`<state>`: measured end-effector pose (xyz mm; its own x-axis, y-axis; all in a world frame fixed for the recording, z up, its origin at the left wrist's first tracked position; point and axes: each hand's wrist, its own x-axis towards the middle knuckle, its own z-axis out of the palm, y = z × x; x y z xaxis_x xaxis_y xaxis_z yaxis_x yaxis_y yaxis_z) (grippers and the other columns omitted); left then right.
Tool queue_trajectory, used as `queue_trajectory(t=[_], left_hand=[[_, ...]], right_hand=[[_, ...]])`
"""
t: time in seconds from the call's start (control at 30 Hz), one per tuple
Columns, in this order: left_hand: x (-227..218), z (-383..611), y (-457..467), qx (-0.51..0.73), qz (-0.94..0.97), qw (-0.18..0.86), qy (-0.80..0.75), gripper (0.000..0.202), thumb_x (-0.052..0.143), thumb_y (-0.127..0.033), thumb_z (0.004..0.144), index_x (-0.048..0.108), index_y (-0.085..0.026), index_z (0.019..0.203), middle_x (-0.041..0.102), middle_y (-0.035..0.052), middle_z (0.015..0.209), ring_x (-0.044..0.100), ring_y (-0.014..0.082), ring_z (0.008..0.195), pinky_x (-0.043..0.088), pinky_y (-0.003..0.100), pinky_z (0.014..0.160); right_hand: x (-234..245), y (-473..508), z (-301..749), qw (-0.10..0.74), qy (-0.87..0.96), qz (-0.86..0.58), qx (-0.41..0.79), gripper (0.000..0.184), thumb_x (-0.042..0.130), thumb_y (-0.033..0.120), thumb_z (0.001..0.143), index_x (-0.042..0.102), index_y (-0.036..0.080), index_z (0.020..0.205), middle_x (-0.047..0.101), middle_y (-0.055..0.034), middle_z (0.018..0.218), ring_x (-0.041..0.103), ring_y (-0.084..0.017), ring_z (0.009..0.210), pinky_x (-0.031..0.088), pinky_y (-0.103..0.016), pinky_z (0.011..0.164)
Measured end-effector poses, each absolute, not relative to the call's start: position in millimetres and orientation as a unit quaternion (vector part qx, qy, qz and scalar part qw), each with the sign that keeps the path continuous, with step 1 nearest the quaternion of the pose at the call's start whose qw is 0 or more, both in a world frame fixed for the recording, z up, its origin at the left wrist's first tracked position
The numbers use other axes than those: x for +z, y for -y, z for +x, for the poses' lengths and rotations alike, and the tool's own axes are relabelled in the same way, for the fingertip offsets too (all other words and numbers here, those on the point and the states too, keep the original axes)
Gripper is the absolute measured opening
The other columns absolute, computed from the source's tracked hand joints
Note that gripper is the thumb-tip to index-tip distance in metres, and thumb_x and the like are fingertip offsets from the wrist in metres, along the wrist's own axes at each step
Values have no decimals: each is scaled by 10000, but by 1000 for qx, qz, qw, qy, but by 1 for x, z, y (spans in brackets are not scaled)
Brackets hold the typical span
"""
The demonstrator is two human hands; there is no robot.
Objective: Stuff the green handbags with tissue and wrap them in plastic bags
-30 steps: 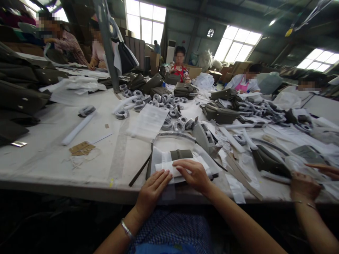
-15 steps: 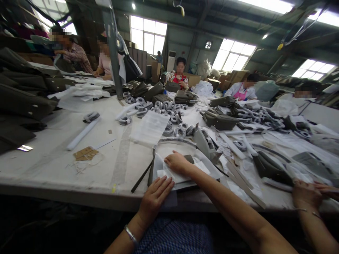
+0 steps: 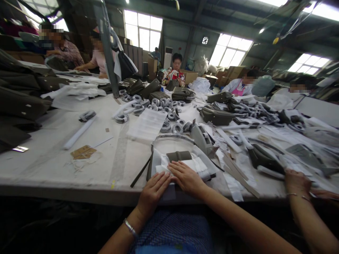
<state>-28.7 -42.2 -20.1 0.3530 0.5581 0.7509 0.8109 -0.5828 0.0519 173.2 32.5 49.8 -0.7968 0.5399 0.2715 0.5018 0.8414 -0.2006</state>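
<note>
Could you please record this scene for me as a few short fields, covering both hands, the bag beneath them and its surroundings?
Left hand: flat on white wrapping
Right hand: flat on the same wrapping, close beside the left
Bag: dark olive, partly covered by the wrapping, on the pale table
Left of bag: brown tags, white roll
Beyond bag: wrapped coils
Right of bag: grey strips, co-worker's hand, another dark bag

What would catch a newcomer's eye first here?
The left hand and right hand rest on white wrapping over a bag near the front edge of the table. Beyond them, wrapped coils crowd the middle. A heap of dark bags sits on the left.
</note>
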Motion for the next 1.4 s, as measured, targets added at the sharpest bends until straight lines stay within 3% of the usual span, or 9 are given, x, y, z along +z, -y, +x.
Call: queue_trajectory(t=[0.13, 0.27, 0.37, 0.47, 0.83, 1.0, 1.13, 1.27, 1.4], left_hand=[[-20, -29, 43, -383, -805, 147, 429, 505, 500, -123, 964, 422, -191, 1458, 622, 78, 1352, 549, 216, 1289, 502, 405, 1069], [-18, -30, 43, -386, -807, 142, 424, 488, 464, -147, 983, 409, -174, 1467, 632, 89, 1336, 540, 222, 1299, 497, 416, 1073], [-14, -30, 43, -373, -813, 134, 426, 454, 418, -170, 1000, 435, -172, 1453, 617, 92, 1356, 536, 225, 1304, 488, 416, 1080], [-12, -30, 42, -367, -812, 130, 435, 457, 441, -117, 981, 468, -193, 1431, 616, 71, 1362, 539, 211, 1300, 481, 404, 1087], [-17, -30, 40, -363, -815, 98, 442, 518, 533, -108, 933, 457, -197, 1438, 596, 79, 1387, 512, 238, 1326, 483, 437, 1089], [9, -42, 41, -324, -844, -30, 425, 682, 509, -34, 844, 381, -220, 1487, 521, 67, 1463, 459, 229, 1371, 431, 442, 1138], [35, -49, 42, -288, -853, -138, 411, 719, 575, -126, 828, 349, -207, 1505, 476, 72, 1500, 412, 235, 1404, 388, 431, 1165], [25, -45, 39, -313, -846, -56, 427, 572, 587, -240, 920, 419, -254, 1467, 559, 60, 1430, 502, 229, 1336, 458, 426, 1109], [3, -41, 35, -336, -838, -1, 431, 521, 540, -172, 947, 442, -273, 1449, 577, 52, 1412, 513, 218, 1326, 484, 433, 1090]], right_hand=[[45, -15, 189, 199, 953, -223, 50, 564, 580, 407, 952, 471, 138, 1435, 551, -145, 1420, 464, -247, 1363, 370, -466, 1161], [33, -5, 192, 256, 947, -194, -1, 409, 547, 244, 975, 534, 237, 1384, 572, -88, 1407, 460, -219, 1363, 378, -460, 1150], [24, -2, 187, 334, 924, -187, -24, 323, 511, 140, 978, 625, 235, 1265, 696, -58, 1210, 592, -174, 1199, 426, -405, 1103], [22, -1, 182, 379, 907, -181, -18, 211, 568, 149, 955, 699, 242, 1091, 742, -22, 990, 656, -154, 1004, 488, -359, 993], [17, 6, 184, 374, 910, -182, -2, 122, 596, 188, 954, 704, 233, 992, 745, 6, 858, 639, -145, 829, 457, -314, 785], [11, -1, 187, 367, 916, -159, -22, 186, 589, 168, 948, 694, 238, 1085, 746, 0, 899, 637, -140, 814, 459, -319, 774], [7, -3, 187, 379, 913, -149, -24, 221, 604, 152, 934, 686, 231, 1124, 750, 2, 918, 644, -142, 822, 467, -328, 788], [5, -3, 187, 380, 911, -159, -25, 245, 586, 160, 948, 684, 260, 1149, 751, 3, 931, 655, -134, 844, 485, -322, 832], [-4, 9, 196, 376, 914, -150, -37, 279, 570, 125, 951, 670, 245, 1182, 758, -3, 994, 665, -136, 909, 485, -334, 941]])
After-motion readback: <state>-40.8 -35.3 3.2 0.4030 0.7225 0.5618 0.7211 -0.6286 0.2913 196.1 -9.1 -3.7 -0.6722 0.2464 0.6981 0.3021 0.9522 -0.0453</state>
